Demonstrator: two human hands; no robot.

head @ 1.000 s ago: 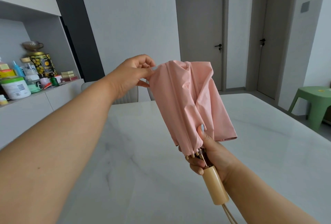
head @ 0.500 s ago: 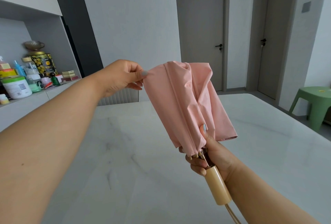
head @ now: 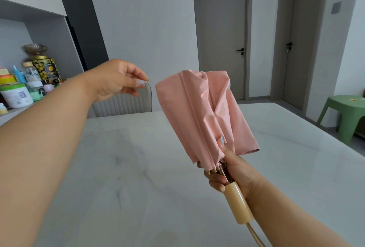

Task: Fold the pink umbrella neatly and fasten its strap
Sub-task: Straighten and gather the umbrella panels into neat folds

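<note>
right hand grips pink umbrella above handle (canopy up) | left hand loose, empty, just beside canopy

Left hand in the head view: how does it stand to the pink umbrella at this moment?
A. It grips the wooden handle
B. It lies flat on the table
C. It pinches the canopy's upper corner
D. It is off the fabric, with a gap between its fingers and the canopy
D: the left hand hangs in the air beside the pink umbrella, its fingers short of the canopy's edge; only the right hand holds the umbrella.
</note>
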